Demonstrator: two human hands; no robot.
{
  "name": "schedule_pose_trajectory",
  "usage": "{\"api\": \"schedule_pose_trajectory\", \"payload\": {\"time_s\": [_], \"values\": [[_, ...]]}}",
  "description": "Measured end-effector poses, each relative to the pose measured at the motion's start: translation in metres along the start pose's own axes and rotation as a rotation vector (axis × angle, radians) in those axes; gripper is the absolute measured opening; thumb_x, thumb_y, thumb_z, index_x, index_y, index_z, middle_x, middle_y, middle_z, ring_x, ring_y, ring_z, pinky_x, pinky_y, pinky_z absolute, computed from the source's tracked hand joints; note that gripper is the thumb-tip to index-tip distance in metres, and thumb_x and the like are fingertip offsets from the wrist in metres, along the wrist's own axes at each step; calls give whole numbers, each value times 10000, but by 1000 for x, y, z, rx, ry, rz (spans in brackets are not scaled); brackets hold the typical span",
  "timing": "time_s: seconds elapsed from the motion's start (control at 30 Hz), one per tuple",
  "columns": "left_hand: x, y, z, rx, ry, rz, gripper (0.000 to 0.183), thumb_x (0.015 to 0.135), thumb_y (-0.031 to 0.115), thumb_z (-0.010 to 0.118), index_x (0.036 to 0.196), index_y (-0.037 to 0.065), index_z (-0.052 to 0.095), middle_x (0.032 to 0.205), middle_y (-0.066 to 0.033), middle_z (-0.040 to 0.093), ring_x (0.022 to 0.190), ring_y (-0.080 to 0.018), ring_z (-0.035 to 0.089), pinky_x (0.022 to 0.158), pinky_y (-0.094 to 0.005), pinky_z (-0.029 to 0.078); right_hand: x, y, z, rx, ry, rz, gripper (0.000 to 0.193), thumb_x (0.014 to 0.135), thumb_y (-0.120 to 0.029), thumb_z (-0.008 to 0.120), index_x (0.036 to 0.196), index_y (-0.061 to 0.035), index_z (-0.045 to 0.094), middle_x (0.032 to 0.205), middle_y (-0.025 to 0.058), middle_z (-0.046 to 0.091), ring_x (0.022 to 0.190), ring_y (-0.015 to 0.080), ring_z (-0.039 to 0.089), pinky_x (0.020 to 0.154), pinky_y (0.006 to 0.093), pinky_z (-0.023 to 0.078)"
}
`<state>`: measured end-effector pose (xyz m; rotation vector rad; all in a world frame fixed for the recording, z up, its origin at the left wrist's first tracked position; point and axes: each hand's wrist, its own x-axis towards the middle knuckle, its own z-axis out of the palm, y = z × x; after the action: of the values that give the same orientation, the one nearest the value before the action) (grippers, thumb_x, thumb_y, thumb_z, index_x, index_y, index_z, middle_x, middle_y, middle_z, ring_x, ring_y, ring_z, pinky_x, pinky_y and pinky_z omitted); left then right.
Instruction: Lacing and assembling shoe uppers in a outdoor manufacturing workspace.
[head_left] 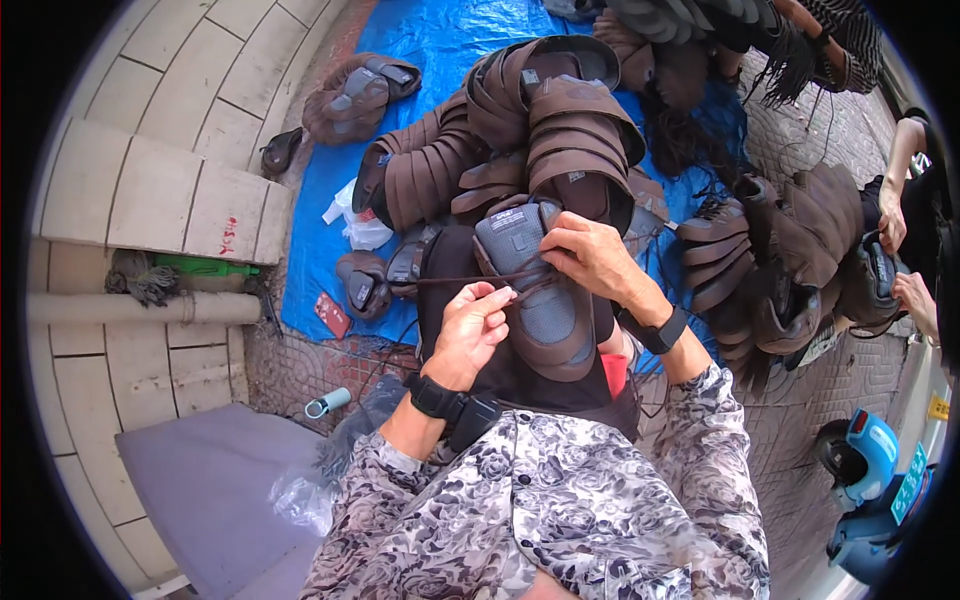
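Observation:
A brown shoe upper (545,330) with a grey mesh tongue and toe panel lies across my lap, toe toward me. A dark brown shoelace (440,281) stretches across it from the left side. My left hand (472,328) is closed, pinching the lace near its pale tip between thumb and forefinger, just over the upper. On the upper's right edge, beside the eyelets, my right hand (592,258) is closed with thumb and fingers gripping the edge. Whether a strand of lace is also under those fingers is hidden.
Stacks of nested brown uppers (580,150) lie ahead on a blue tarp (415,45). At the right, a co-worker's hands (895,225) hold another upper (868,285). A light blue flask (330,402) and a grey board (215,480) are at the lower left.

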<state>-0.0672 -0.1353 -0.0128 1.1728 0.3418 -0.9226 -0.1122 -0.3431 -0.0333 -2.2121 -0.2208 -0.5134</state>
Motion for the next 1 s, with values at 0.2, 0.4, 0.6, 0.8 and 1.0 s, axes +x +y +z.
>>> {"api": "schedule_pose_trajectory", "payload": {"time_s": [0.2, 0.4, 0.6, 0.8, 1.0], "values": [[6, -6, 4, -490, 24, -202, 41, 835, 9, 585, 849, 48, 586, 675, 6, 553, 428, -46, 354, 429, -209, 292, -7, 9, 4, 153, -38, 75, 110, 731, -96, 663, 803, -40, 603, 702, 74, 552, 639, 221, 581, 566, 330, 449], [5, -16, 14, -649, -27, -103, 32, 846, 63, 592, 864, 36, 590, 663, 30, 548, 489, -61, 405, 467, -221, 316, -8, 8, 1, 468, -96, 272, 107, 766, -71, 680, 821, -7, 614, 593, -5, 479, 548, 53, 424, 502, 224, 353], [-8, -14, -10, -626, -297, -98, 72, 880, 99, 549, 938, 77, 586, 1122, -91, 590, 665, -100, 553, 508, -237, 377, -6, 12, 1, 486, -134, 295, 88, 755, -42, 672, 812, -5, 617, 616, 12, 503, 567, 65, 458, 514, 227, 374], [-36, 2, -39, 71, 9, 296, 196, 853, 66, 563, 1043, 50, 518, 1120, -189, 566, 967, -286, 603, 658, -310, 519, -1, 16, -24, 273, 47, 267, 57, 741, -19, 643, 771, 8, 602, 662, 48, 517, 575, 107, 487, 526, 239, 394], [5, 13, -13, 1117, 130, 970, 265, 829, 112, 583, 1057, 6, 500, 1035, -166, 576, 1020, -317, 538, 904, -378, 396, 2, 12, -15, 414, -13, 230, 56, 786, -29, 606, 786, 12, 568, 632, 41, 514, 588, 81, 484, 531, 239, 404]]}}
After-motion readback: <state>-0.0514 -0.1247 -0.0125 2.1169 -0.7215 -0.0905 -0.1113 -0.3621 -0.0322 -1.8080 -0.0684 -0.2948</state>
